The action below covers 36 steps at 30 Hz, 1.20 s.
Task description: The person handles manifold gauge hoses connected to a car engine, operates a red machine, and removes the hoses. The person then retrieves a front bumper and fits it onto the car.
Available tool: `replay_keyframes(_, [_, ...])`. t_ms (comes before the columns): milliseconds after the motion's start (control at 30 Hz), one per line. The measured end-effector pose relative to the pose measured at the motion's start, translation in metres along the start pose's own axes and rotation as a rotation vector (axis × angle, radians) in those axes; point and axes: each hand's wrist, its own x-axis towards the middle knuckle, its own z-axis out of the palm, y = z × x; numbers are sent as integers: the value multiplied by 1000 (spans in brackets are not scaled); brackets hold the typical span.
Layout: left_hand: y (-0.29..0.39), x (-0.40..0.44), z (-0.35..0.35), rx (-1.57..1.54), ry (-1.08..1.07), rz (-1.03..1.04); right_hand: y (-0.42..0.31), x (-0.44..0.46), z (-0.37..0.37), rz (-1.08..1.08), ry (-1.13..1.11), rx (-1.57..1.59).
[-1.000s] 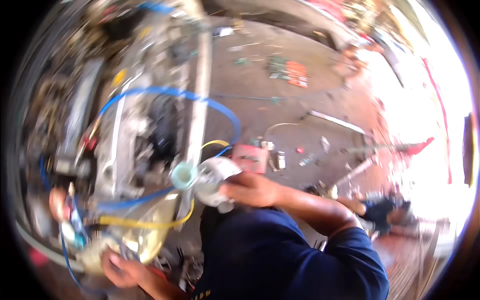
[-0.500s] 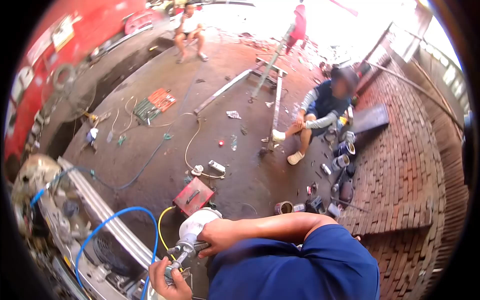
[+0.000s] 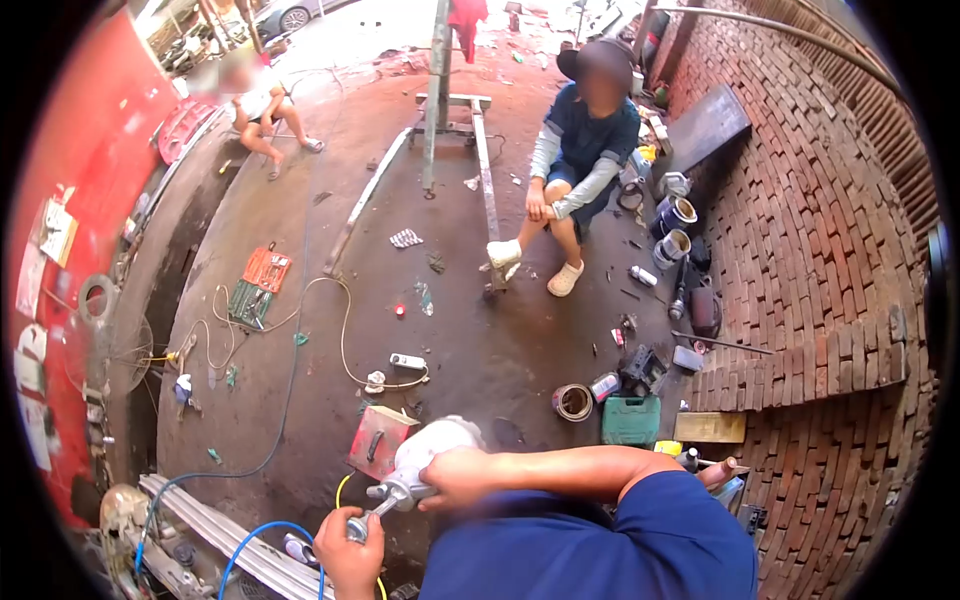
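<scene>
My right hand (image 3: 457, 478) is closed around the metal body of a spray gun (image 3: 398, 492) with a white, rounded cup (image 3: 438, 441). The cup points up and away from me, just above the hand. My left hand (image 3: 349, 553) is lower left, its fingers closed on the metal end of the same gun. Near this hand run a blue hose (image 3: 252, 533) and a yellow hose (image 3: 341, 491). Beyond the cup, a red box (image 3: 381, 441) with a dark handle rests on the floor.
A person (image 3: 590, 150) sits at upper right beside a metal stand (image 3: 437, 110); another (image 3: 262, 108) sits upper left. Open cans (image 3: 573, 402), a green case (image 3: 631, 420) and a brick wall (image 3: 800, 230) are right. An orange-green tool set (image 3: 260, 287) and cables lie left.
The view has swung right and up from the cluttered metal parts toward the floor and seated people. My left hand has left the lower-left clutter and come to the gun by my right hand.
</scene>
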Motion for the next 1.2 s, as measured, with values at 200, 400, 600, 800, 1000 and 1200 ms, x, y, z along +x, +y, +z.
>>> replay_keyframes(200, [68, 48, 51, -46, -48, 81, 64, -47, -26, 88, 63, 65])
replay_keyframes(400, [104, 72, 75, -55, -121, 147, 99, -71, -36, 163, 145, 71])
replay_keyframes(600, [97, 77, 81, 4, -210, 154, 105, -76, -39, 207, 146, 63])
replay_keyframes(800, [93, 77, 80, 14, -251, 68, 104, -72, -44, 190, 87, 54])
replay_keyframes(1000, [89, 77, 74, -58, -236, -10, 101, -64, -44, 152, 101, 71])
replay_keyframes(1200, [107, 86, 53, -37, -124, 51, 87, -50, -54, 111, 51, 72])
